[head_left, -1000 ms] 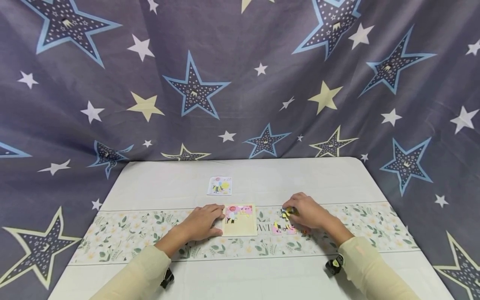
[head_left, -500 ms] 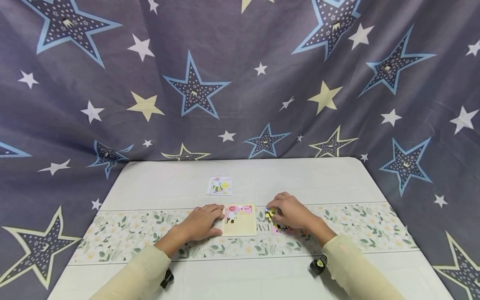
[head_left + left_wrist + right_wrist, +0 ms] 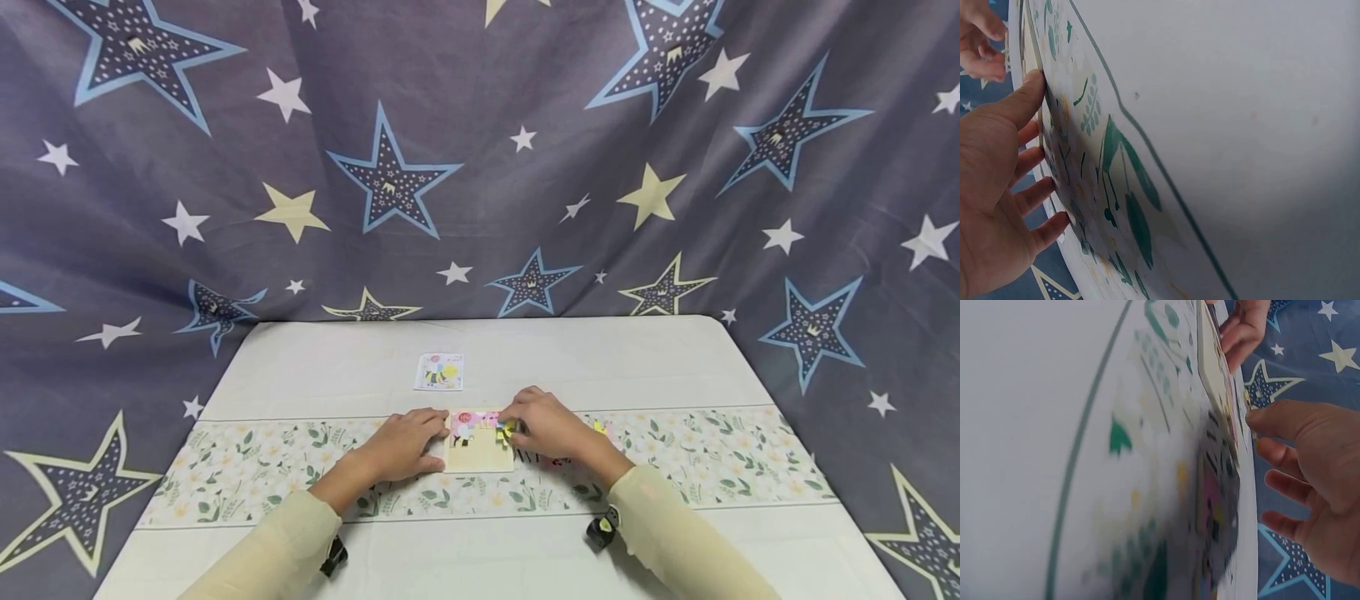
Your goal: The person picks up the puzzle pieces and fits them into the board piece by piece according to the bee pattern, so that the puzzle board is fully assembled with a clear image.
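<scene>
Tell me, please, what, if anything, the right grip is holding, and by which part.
The right grip holds a puzzle piece, apparently by its right side; exact contact is hidden.

Yellow-and-black puzzle piece (image 3: 506, 432), cream tray (image 3: 474, 461)

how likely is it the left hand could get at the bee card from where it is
Probably yes: the bee card lies uncovered on the table beyond the left hand, with nothing visible between them. It would likely have to leave the board first.
</scene>
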`<state>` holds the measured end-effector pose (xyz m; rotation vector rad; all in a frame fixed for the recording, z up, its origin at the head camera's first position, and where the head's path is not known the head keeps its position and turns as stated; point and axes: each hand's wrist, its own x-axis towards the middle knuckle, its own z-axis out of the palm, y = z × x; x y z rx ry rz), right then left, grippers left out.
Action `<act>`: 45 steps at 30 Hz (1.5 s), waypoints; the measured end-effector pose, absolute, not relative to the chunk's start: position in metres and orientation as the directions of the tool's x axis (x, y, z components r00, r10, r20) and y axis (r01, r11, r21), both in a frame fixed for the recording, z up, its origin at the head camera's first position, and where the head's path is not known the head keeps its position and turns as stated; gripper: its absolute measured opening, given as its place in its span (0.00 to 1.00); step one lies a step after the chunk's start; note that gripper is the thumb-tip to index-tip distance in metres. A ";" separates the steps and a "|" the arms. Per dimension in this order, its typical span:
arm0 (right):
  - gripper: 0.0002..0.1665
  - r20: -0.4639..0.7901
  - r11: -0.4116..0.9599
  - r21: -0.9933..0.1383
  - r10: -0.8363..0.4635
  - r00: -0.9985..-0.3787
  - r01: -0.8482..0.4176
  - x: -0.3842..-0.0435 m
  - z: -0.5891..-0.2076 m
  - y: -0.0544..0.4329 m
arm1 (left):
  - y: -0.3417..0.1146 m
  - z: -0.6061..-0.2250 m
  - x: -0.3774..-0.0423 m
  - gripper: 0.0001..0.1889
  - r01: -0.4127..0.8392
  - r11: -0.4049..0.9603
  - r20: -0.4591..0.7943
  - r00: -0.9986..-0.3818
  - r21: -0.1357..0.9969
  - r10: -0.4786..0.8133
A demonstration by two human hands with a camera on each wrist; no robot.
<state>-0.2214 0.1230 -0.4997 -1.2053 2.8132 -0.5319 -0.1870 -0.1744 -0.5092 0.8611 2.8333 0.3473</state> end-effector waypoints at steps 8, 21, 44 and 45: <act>0.17 0.071 0.647 -0.300 -0.718 -0.692 -0.701 -0.222 -0.502 0.097 | -0.174 -0.507 -0.187 0.28 0.509 0.817 -0.113 -0.826 0.269 0.552; 0.16 0.047 0.647 -0.256 -0.734 -0.678 -0.718 -0.221 -0.505 0.077 | -0.174 -0.509 -0.188 0.29 0.516 0.816 -0.111 -0.823 0.261 0.557; 0.15 -0.018 0.662 -0.217 -0.738 -0.675 -0.718 -0.222 -0.507 0.074 | -0.175 -0.511 -0.189 0.30 0.526 0.816 -0.102 -0.822 0.240 0.560; 0.15 -0.023 0.662 -0.215 -0.739 -0.673 -0.718 -0.222 -0.506 0.074 | -0.175 -0.511 -0.189 0.30 0.526 0.817 -0.102 -0.823 0.238 0.559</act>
